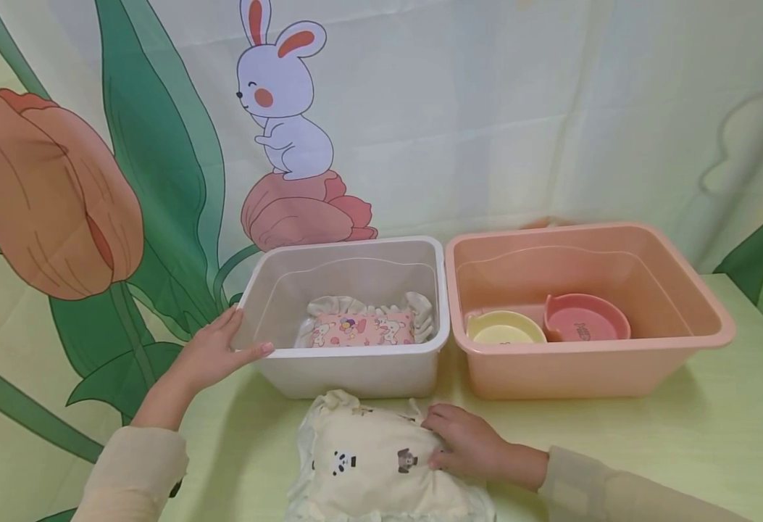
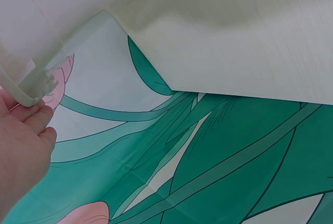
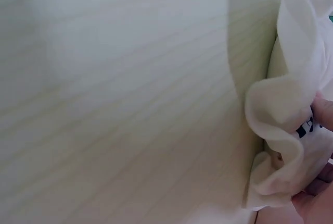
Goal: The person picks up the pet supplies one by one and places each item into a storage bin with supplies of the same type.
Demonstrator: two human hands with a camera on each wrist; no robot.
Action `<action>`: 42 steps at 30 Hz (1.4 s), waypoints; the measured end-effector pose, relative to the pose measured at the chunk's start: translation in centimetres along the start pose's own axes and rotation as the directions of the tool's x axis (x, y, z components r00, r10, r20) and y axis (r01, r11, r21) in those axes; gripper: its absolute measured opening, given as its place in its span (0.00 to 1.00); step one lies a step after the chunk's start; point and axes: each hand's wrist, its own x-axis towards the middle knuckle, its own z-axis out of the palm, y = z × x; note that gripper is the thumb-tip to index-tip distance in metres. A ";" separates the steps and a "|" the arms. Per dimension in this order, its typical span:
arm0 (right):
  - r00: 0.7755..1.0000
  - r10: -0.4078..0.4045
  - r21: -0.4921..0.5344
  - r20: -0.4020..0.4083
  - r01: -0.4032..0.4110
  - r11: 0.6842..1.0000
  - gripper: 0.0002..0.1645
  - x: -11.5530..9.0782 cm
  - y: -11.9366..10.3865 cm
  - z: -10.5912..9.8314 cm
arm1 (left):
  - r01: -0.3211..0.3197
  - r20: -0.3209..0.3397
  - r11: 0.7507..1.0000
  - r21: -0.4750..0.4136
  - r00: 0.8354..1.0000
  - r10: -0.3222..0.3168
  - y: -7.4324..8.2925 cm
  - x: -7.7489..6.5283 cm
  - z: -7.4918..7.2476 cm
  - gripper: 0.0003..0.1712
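My left hand [image 1: 214,351] holds the front left corner of a white plastic bin [image 1: 348,373], its thumb lying over the front rim. In the left wrist view the fingers [image 2: 39,117] curl at the rim's edge. In front of the bin lies a cream ruffled pillow [image 1: 368,464] printed with a panda and other small animals. The right hand [image 1: 475,442] grips this pillow by its right side. Up close, the right wrist view has thumb and fingers at the ruffle [image 3: 281,104]. A small pink pillow [image 1: 361,330] with bunny print and white ruffles sits inside the white bin.
Right beside the white bin stands a peach bin [image 1: 570,373], holding a yellow round dish [image 1: 505,328] and a pink round dish [image 1: 586,319]. Both bins rest on a light green table [image 1: 733,435], against a hanging cloth [image 1: 485,130] printed with tulips and a rabbit.
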 end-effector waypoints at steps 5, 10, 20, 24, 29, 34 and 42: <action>1.000 0.009 0.032 -0.001 -0.009 0.999 0.20 0.1 0.0 0.1 | 0.001 0.003 1.000 0.001 1.000 -0.001 0.1 -0.1 0.0 0.55; 0.999 0.036 0.057 0.011 -0.036 0.998 0.14 0.2 0.0 0.2 | 0.000 0.003 1.000 -0.002 1.000 0.000 0.3 -0.2 -0.1 0.55; 0.998 0.022 0.037 -0.054 -0.020 0.999 0.06 0.6 -0.1 0.3 | 0.006 0.004 1.000 -0.004 1.000 -0.006 0.2 -0.1 -0.1 0.55; 0.998 0.027 0.039 -0.055 -0.025 0.999 0.08 0.7 -0.2 0.2 | 0.002 0.001 1.000 0.001 1.000 -0.002 0.1 0.0 -0.1 0.55; 0.997 0.023 0.018 -0.073 -0.022 1.000 0.10 0.9 -0.2 0.2 | 0.007 0.004 1.000 -0.003 1.000 -0.007 0.2 0.0 -0.1 0.55; 0.996 -0.002 0.023 -0.092 0.004 1.000 0.10 1.0 -0.2 -0.1 | 0.006 0.006 1.000 -0.008 1.000 -0.006 0.2 -0.1 -0.1 0.55; 0.992 -0.055 0.064 -0.114 0.062 0.996 0.07 1.0 -0.2 -0.8 | 0.006 0.004 1.000 -0.003 1.000 -0.006 0.2 0.0 -0.1 0.55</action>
